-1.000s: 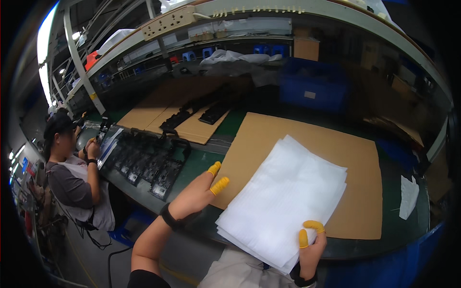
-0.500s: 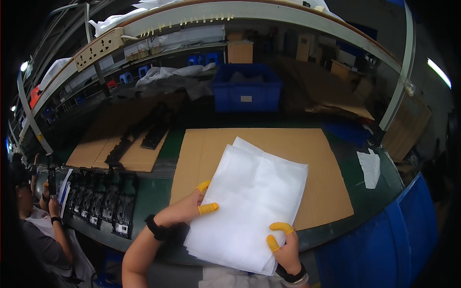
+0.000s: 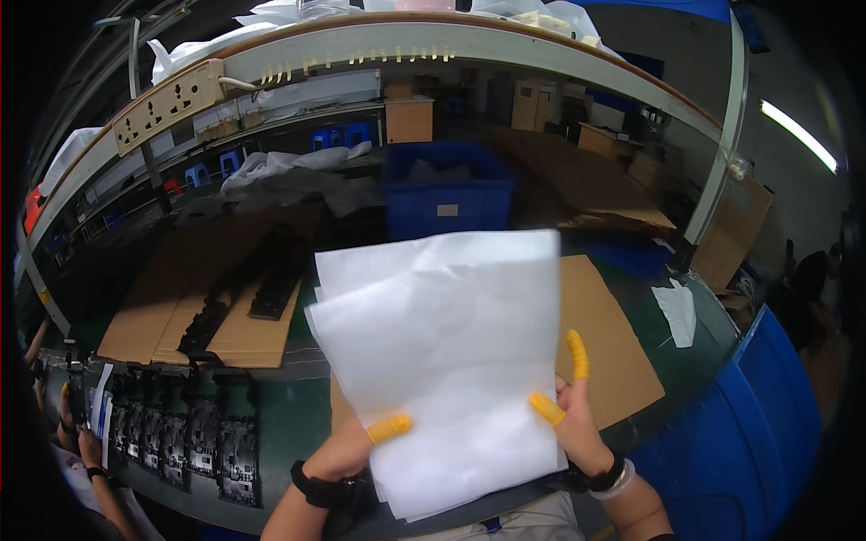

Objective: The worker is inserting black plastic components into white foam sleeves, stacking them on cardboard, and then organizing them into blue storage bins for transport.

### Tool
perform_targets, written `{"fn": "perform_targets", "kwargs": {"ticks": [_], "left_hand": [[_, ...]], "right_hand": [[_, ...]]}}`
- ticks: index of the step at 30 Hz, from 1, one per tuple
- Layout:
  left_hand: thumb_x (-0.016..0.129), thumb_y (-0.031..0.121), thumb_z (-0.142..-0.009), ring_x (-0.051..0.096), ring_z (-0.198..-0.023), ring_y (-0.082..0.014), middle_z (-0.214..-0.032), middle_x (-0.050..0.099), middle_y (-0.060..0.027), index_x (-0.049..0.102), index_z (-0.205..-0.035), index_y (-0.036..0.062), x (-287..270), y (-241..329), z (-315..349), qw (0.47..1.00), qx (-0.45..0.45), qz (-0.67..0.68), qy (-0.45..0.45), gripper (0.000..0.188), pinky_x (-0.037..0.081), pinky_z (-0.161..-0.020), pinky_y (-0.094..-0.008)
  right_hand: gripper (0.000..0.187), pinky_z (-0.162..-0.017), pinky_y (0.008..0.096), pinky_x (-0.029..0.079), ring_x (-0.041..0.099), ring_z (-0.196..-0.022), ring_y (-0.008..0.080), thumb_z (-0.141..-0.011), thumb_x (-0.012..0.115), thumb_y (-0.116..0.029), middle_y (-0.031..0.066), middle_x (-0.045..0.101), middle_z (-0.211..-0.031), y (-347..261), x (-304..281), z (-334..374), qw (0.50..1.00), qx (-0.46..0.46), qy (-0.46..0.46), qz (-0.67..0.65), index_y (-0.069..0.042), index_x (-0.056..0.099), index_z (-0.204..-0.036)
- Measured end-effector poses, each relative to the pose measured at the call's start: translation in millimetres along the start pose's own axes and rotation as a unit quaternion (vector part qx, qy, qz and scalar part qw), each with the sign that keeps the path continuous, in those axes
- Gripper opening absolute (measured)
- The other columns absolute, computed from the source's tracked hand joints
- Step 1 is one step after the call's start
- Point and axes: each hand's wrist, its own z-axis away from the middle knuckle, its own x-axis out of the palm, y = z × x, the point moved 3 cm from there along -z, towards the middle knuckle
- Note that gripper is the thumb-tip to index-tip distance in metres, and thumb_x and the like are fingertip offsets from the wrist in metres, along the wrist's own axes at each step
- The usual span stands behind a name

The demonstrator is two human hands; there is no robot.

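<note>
A stack of thin white packing sheets [image 3: 446, 361] is held up in front of me, over a flat piece of brown cardboard [image 3: 609, 334]. My left hand [image 3: 347, 446] grips its lower left edge, thumb on the front and the other fingers hidden behind. On the right edge my right hand [image 3: 579, 428] pinches the stack with the thumb in front; its index finger sticks up beside the sheets. Yellow finger cots cover the visible thumbs and that index finger. The sheets' edges are slightly fanned at the left.
Several black plastic frames [image 3: 203, 437] lie in a row on the green table at left, beyond them more cardboard [image 3: 135, 329] with dark parts. A blue crate [image 3: 448, 203] stands behind, a white scrap [image 3: 675, 311] lies at right. A co-worker's hands [image 3: 88, 442] hold a dark part at far left.
The stack has turned from a tilt to nearly upright and been raised off the cardboard. My right hand has moved up its right edge; my left hand has shifted slightly down.
</note>
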Motion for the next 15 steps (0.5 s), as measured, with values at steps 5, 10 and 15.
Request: {"fn": "perform_targets", "kwargs": {"ticks": [5, 10, 15], "left_hand": [[0.06, 0.008, -0.077, 0.053, -0.092, -0.0182, -0.104, 0.051, -0.0102, 0.039, -0.118, -0.0018, -16.3, -2.8, -10.6, 0.986, 0.059, 0.105, 0.115, 0.047, 0.047, -0.077, -0.0302], [0.06, 0.007, -0.077, 0.052, -0.094, -0.0183, -0.105, 0.051, -0.0102, 0.039, -0.118, -0.0023, -23.4, -13.6, -14.8, 0.982, 0.072, 0.091, 0.146, 0.047, 0.045, -0.08, -0.0294], [0.06, 0.008, -0.077, 0.048, -0.097, -0.0182, -0.11, 0.047, -0.0102, 0.036, -0.12, -0.001, -14.0, -5.1, -14.3, 0.987, 0.096, -0.007, 0.132, 0.05, 0.04, -0.084, -0.0291]], "right_hand": [[0.078, -0.089, 0.0252, 0.037, 0.047, -0.104, 0.0157, -0.083, 0.058, -0.015, 0.0146, 0.045, -0.119, 25.6, 1.1, -16.0, 0.978, 0.182, -0.059, 0.083, -0.004, 0.001, -0.136], [0.065, -0.088, 0.0241, 0.039, 0.048, -0.105, 0.0146, -0.083, 0.058, -0.018, 0.0119, 0.047, -0.118, 40.9, -5.8, -21.9, 0.952, 0.29, -0.088, 0.028, 0.005, 0.02, -0.131], [0.048, -0.086, 0.0257, 0.041, 0.051, -0.099, 0.0131, -0.083, 0.058, -0.016, 0.0097, 0.05, -0.115, 54.8, -15.1, -42.2, 0.914, 0.365, -0.156, -0.08, 0.004, 0.038, -0.122]]}}
